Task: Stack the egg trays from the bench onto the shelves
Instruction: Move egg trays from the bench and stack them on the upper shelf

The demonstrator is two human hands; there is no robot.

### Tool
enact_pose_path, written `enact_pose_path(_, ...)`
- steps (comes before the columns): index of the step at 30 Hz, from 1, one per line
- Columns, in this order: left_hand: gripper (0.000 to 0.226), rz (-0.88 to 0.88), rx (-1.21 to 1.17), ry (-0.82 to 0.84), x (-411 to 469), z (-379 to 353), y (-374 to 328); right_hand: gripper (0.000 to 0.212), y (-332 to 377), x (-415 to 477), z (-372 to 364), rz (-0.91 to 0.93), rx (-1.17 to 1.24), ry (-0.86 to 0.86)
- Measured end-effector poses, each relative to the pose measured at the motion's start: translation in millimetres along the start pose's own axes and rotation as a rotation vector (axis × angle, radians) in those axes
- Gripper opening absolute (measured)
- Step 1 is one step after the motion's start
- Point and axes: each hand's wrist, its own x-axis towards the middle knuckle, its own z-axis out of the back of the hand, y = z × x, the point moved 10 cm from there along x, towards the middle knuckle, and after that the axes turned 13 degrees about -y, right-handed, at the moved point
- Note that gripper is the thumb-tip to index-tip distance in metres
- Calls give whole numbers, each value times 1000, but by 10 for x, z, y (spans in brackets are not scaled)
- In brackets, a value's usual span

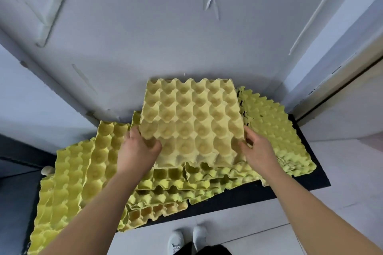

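A yellow-green pulp egg tray [191,122] is held level above a heap of like trays on a low black bench [310,176]. My left hand [137,149] grips its near left corner, thumb on top. On the near right corner, my right hand [256,150] holds the edge with curled fingers. More trays lie below: a slanted pile at the left [68,184], a jumbled stack in the middle [176,188], and a pile at the right [275,130]. No shelf is in view.
A pale wall [176,37] rises right behind the bench, with side walls closing in left and right. A white tiled floor [342,172] lies to the right and in front, where my white shoes [187,238] stand. A small pale round object [47,170] sits left of the piles.
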Motion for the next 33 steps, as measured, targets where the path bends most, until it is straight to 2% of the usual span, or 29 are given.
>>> enact_pose_path(6, 59, -122, -164, -16, -154, -165, -1003, 41, -490, 164, 762, -34, 18, -110)
enact_pose_path(11, 57, -168, -256, 1, -344, -606, -1770, 34, -1090, 462, 1235, -97, -23, -121)
enact_pose_path(15, 62, -124, -258, 7, -542, -1088, -2202, 41, -1661, 812, 1480, -178, -26, -79)
enact_pose_path(19, 67, -28, -260, 35, -716, -1610, -2417, 26, -2118, 1118, 1584, -254, 26, -5)
enact_pose_path(24, 73, 49, -237, 34, -804, -2125, -2430, 45, -2457, 1395, 1428, -286, 59, 132)
enact_pose_path(27, 76, 93, -262, 69, -891, -2141, -2320, 57, -2498, 1359, 1261, -302, 67, 188)
enact_pose_path(29, 75, 139, -207, 50, -975, -2469, -2346, 66, -2886, 1442, 1029, -359, 47, 304)
enact_pose_path(33, 71, 146, -245, 4, -943, -2333, -2324, 70, -2863, 1444, 867, -330, 28, 305)
